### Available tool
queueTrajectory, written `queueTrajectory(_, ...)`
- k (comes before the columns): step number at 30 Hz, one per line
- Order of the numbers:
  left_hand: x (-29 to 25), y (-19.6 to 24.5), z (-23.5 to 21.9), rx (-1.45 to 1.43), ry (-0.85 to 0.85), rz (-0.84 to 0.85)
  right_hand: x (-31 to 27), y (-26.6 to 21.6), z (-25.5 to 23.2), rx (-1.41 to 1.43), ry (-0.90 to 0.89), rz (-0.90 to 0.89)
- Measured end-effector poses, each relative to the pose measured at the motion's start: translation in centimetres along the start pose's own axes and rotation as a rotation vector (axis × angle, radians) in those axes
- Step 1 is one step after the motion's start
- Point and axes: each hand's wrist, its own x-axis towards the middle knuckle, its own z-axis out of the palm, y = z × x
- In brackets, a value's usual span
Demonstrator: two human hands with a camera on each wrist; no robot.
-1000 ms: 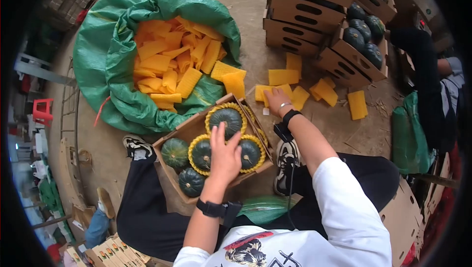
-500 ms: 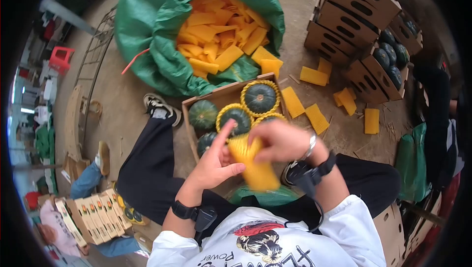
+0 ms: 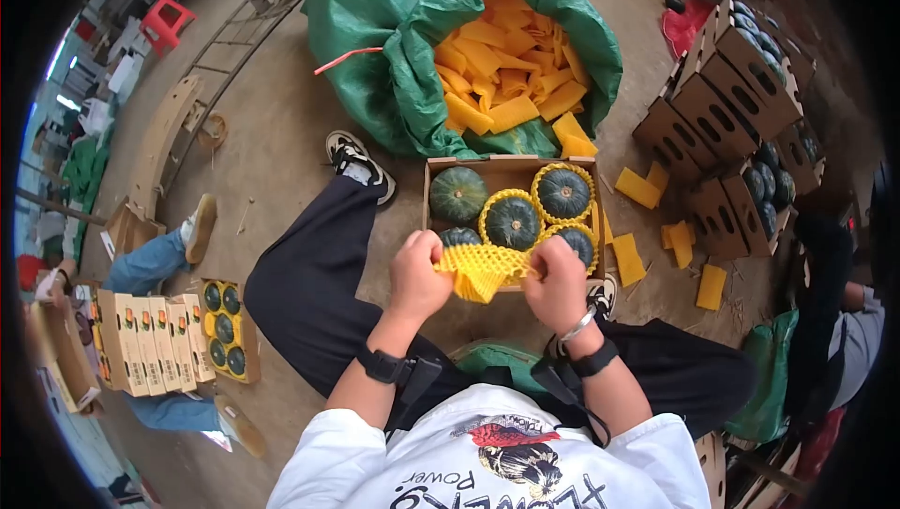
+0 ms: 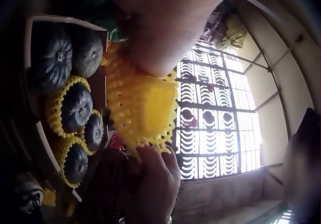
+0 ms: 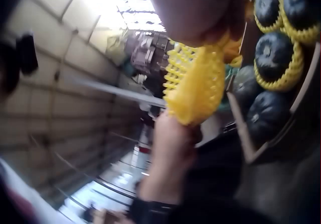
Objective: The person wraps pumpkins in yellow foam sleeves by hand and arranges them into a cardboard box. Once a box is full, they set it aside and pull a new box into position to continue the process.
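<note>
A yellow foam net sleeve is stretched between both hands over the near edge of a cardboard box. My left hand pinches one end and my right hand pinches the other. Several dark green pumpkins lie in the box. Three wear yellow nets, among them the middle one; the upper-left pumpkin is bare, and the lower-left one is partly hidden by the sleeve. In the left wrist view the sleeve hangs spread open between the hands.
Behind the box stands a green sack full of yellow sleeves. Loose sleeves lie on the floor to the right, near stacked boxes. Another person's leg and packed boxes are at the left.
The right hand has brought a sleeve from the floor pile to the left hand, which was over the box. Both hands now grip it, stretched wide. The head view has shifted.
</note>
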Motion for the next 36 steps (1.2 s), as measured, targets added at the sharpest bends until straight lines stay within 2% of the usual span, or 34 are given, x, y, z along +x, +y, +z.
queueTrajectory(1, -0.1, -0.1, 0.1, -0.007, 0.007, -0.007, 0.7, -0.2, 1.0, -0.059, -0.04, -0.061)
queueTrajectory(2, -0.6, -0.1, 0.1, -0.368, -0.208, 0.103, 1.3, -0.4, 2.0, -0.115, -0.077, -0.117)
queueTrajectory(3, -0.8, -0.1, 0.1, -0.727, -0.425, 0.216, 2.3, -0.7, 2.4, -0.178, -0.229, -0.146)
queueTrajectory(4, -0.7, -0.5, -0.1, -0.729, -0.425, 0.212, 3.5, 0.2, 3.5, -0.178, -0.349, -0.2)
queueTrajectory(6, 0.1, -1.5, -0.8, -1.404, -0.302, -0.313, 6.4, 1.5, 6.0, -0.159, -0.52, -0.221)
queueTrajectory(7, 0.9, -1.9, -1.0, -1.282, -0.105, -0.337, 7.7, 1.1, 7.3, -0.203, -0.421, -0.178)
queueTrajectory(8, 1.4, -3.1, -1.0, -0.971, 0.077, -0.362, 9.1, 0.4, 8.9, -0.248, -0.322, -0.133)
queueTrajectory(9, 1.8, -3.8, -0.9, -0.823, 0.155, -0.342, 10.2, 0.0, 10.5, -0.301, -0.202, -0.107)
queueTrajectory(10, 2.1, -4.4, -0.7, -0.676, 0.231, -0.317, 11.0, -0.1, 12.3, -0.332, -0.24, -0.009)
queueTrajectory(12, 2.3, -5.0, 0.4, -0.337, 0.295, -0.249, 11.0, 0.5, 15.5, -0.687, -0.154, 0.012)
queueTrajectory(13, 2.4, -5.6, 0.8, -0.294, 0.341, -0.197, 11.1, 0.8, 15.6, -0.638, -0.216, 0.05)
queueTrajectory(14, 2.4, -6.6, 0.7, -0.285, 0.335, -0.196, 11.1, 1.5, 15.2, -0.517, -0.226, 0.067)
queueTrajectory(16, 2.2, -6.1, -0.7, -0.646, 0.321, -0.334, 10.9, 3.3, 14.7, -0.095, -0.059, 0.055)
queueTrajectory(17, 2.5, -5.3, -1.4, -0.95, 0.323, -0.341, 10.9, 3.9, 14.0, 0.177, -0.001, 0.046)
queueTrajectory(18, 2.5, -4.8, -2.3, -1.137, 0.228, -0.384, 10.9, 2.6, 11.7, 0.775, -0.176, 0.346)
queueTrajectory(20, 2.6, -4.2, -1.4, -1.352, 0.006, -0.388, 10.0, 2.1, 10.1, 1.394, -0.194, 0.375)
queueTrajectory(21, 2.2, -2.2, -0.8, -1.428, -0.106, -0.354, 8.9, 2.1, 10.2, 1.064, -0.123, 0.247)
queueTrajectory(22, 1.6, -1.2, -0.5, -1.405, -0.058, -0.338, 8.0, -0.5, 8.3, 0.81, 0.022, 0.138)
queueTrajectory(24, 0.8, -0.2, -1.5, -1.367, -0.169, -0.287, 6.4, 0.0, 6.9, 0.565, 0.022, 0.124)
queueTrajectory(25, 0.3, 0.0, -2.0, -1.368, -0.187, -0.285, 5.8, 1.0, 6.0, 0.55, -0.11, 0.318)
queueTrajectory(27, -0.7, 0.5, -2.7, -1.591, -0.391, -0.332, 3.1, 3.7, 5.3, 0.796, -0.252, 0.527)
queueTrajectory(28, -0.9, 1.1, -2.8, -1.593, -0.412, -0.323, 2.4, 3.2, 4.2, 0.9, -0.31, 0.646)
queueTrajectory(30, -1.5, 2.4, -2.7, -1.938, -0.678, -0.333, -0.8, -0.7, 4.4, 1.632, -0.389, 0.878)
queueTrajectory(31, -1.7, 2.2, -1.6, -2.011, -0.767, -0.424, -1.3, -0.7, 4.4, 1.633, -0.369, 0.881)
queueTrajectory(33, -2.2, 2.6, -1.4, -1.963, -0.766, -0.43, -1.4, -0.3, 4.2, 1.598, -0.232, 0.688)
queueTrajectory(34, -2.2, 2.9, -1.6, -1.912, -0.747, -0.431, -0.4, 0.7, 2.9, 1.6, -0.204, 0.69)
queueTrajectory(36, -2.0, 2.5, -0.5, -1.83, -0.706, -0.391, 1.2, 5.7, 3.0, 0.549, -0.036, 0.379)
